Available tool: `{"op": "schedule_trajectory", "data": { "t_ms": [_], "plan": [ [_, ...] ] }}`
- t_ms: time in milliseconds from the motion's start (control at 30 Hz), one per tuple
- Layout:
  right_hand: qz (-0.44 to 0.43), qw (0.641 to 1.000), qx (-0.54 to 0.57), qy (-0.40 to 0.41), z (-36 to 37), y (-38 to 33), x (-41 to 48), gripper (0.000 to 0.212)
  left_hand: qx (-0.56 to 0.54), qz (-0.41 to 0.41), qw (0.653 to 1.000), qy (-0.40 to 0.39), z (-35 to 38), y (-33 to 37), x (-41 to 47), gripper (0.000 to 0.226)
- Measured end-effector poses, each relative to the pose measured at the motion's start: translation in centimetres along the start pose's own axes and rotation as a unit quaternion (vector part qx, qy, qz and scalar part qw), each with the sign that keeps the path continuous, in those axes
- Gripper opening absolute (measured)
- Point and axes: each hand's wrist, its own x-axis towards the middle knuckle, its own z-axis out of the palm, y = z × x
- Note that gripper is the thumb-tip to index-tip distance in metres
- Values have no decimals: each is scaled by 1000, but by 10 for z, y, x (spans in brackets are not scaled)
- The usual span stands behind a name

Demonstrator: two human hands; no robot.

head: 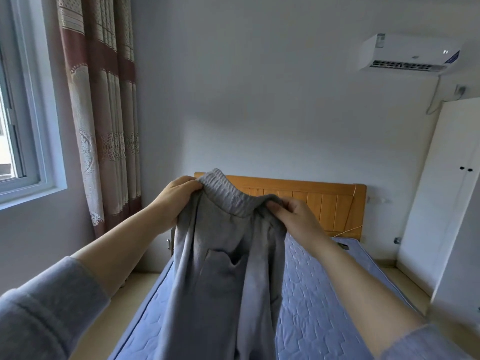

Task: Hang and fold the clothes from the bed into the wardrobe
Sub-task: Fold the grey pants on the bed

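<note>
Between the fingers of both hands, the ribbed waistband (228, 197) of a pair of grey trousers (220, 276) is held up and spread sideways. Left hand (172, 201): fingers curled into the cloth at the left end of the waistband, thumb pressed on top of it; grip firm. Right hand (293, 219): thumb and fingertips (278, 206) pinch the right end of the waistband, which is bunched slightly at that point. Below the fingers the trousers hang free towards the camera, and one slit pocket (228, 258) gapes open on the near face. The lower legs run out of view at the bottom edge, so it cannot be told whether they touch anything. Under and beyond the hanging cloth lies the bed (324, 294), a blue quilted mattress. Just behind the fingers stands its wooden headboard (311, 201), against a plain white wall (259, 100). Far right of the right hand stands the white wardrobe (446, 190), doors closed, two dark knobs side by side. Above it, high on the wall, an air conditioner (407, 54) is mounted. Left of the left hand hangs a patterned brown and cream curtain (104, 113), and beyond that is a window (23, 126). Both forearms are bare, with grey sleeves (46, 315) pushed back towards the elbows.
</note>
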Motion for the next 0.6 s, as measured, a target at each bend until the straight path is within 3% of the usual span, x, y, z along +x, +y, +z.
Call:
{"op": "schedule_trajectory", "data": {
  "t_ms": [133, 200, 267, 333, 400, 467, 533, 600],
  "plan": [
    [-19, 1000, 0, -20, 4, -11, 7, 33, 3, -39, 995, -86, 2, -4, -7, 21],
    [-10, 1000, 17, -16, 6, -13, 9, 38, 49, -72, 983, -159, 1, -2, -17, 42],
    [10, 1000, 23, -7, 7, -15, 11, 38, 122, -38, 967, -219, -1, -7, -23, 73],
    [25, 999, 22, -2, 9, -15, 13, 37, 189, 30, 947, -258, 0, -12, -30, 85],
    [31, 999, 15, 5, 12, -15, 15, 38, 241, 68, 928, -276, 6, -14, -36, 79],
    [29, 999, -1, 17, 13, -13, 17, 41, 292, 101, 913, -266, 12, -16, -36, 58],
    [23, 999, -15, 26, 11, -11, 19, 44, 277, 119, 926, -227, 14, -18, -35, 38],
    [17, 999, -21, 41, 4, -7, 19, 41, 193, 96, 960, -179, 11, -18, -32, 26]
  ]
}}
